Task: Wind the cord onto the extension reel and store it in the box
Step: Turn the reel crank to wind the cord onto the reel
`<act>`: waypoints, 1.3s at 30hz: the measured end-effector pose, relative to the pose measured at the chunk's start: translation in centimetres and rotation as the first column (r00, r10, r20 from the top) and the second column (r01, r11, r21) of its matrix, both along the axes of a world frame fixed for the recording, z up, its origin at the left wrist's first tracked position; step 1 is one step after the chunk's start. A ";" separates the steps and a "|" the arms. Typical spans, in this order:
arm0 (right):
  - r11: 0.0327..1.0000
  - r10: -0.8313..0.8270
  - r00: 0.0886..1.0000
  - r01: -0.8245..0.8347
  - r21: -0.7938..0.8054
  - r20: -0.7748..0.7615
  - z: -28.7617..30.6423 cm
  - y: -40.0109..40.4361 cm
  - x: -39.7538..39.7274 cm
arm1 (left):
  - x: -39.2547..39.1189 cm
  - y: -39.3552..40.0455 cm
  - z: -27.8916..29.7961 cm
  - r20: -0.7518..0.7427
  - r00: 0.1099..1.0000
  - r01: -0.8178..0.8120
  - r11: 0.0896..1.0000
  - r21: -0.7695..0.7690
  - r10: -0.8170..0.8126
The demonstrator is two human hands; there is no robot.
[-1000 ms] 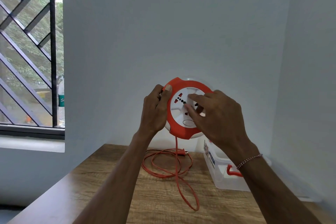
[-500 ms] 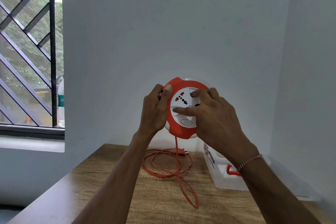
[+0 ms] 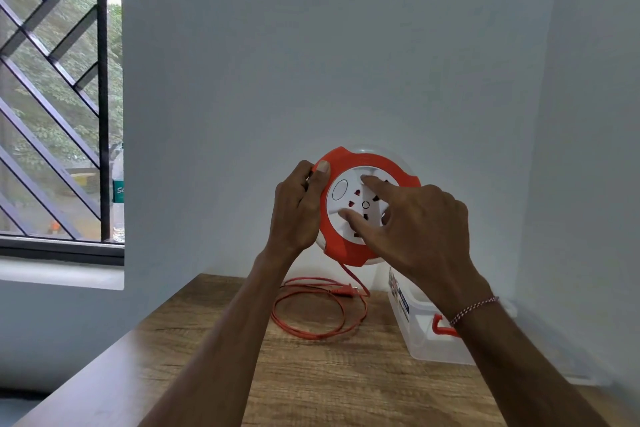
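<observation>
A plain room in a home

A wooden table (image 3: 311,385) sits in a corner of bare pale walls (image 3: 311,62). A window with dark metal bars (image 3: 52,97) shows green trees outside. A clear plastic box (image 3: 426,333) rests on the table.

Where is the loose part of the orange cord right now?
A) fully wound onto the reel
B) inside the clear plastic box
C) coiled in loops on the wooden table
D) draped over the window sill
C: the orange cord lies in loose loops on the wooden table, left of the clear plastic box, with one strand rising to the round orange-and-white reel held up by the left hand and right hand.
</observation>
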State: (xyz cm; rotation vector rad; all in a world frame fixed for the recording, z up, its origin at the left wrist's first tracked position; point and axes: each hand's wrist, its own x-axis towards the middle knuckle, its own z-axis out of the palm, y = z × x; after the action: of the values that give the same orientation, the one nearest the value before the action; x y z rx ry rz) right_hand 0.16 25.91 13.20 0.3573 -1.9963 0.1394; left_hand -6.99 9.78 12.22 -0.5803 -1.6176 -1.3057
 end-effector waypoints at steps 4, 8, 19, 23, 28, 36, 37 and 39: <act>0.992 0.106 0.992 -0.100 0.081 -0.073 0.5 0.3 0.2 | -0.1 0.0 0.0 0.005 1.000 0.006 1.000 0.004 -0.006; 0.953 0.141 0.990 -0.144 0.268 0.030 0.9 0.6 0.7 | -0.3 -0.2 0.0 0.000 1.000 -0.002 1.000 -0.005 0.002; 0.917 -0.132 0.984 0.077 0.391 0.117 0.5 -0.7 1.0 | -0.2 0.1 -0.1 -0.006 1.000 0.001 1.000 0.011 -0.001; 0.912 -0.162 0.980 0.105 0.397 0.113 0.6 -0.7 0.9 | -0.2 0.2 0.0 -0.017 1.000 -0.006 1.000 0.007 0.006; 0.929 -0.146 0.984 0.101 0.356 0.101 0.4 -0.3 0.9 | 0.0 0.3 0.0 -0.035 0.999 -0.024 1.000 -0.008 0.024; 0.993 -0.033 0.999 0.033 0.110 -0.009 -0.4 0.3 -0.2 | 0.2 0.3 0.0 -0.059 0.998 0.007 1.000 -0.015 -0.008; 0.997 -0.025 0.999 0.027 0.078 -0.021 -0.5 0.3 -0.3 | 0.2 0.4 -0.1 -0.064 0.998 0.007 1.000 -0.020 -0.008; 1.000 -0.020 1.000 0.020 0.020 -0.018 -0.5 0.0 -0.3 | 0.1 0.5 -0.1 -0.074 0.997 0.010 0.999 -0.036 -0.012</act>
State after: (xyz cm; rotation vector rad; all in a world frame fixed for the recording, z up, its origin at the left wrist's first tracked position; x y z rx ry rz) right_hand -0.15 25.95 12.72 0.3504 -1.9843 0.1028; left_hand -6.87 10.24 12.10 -0.6527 -1.5808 -1.2512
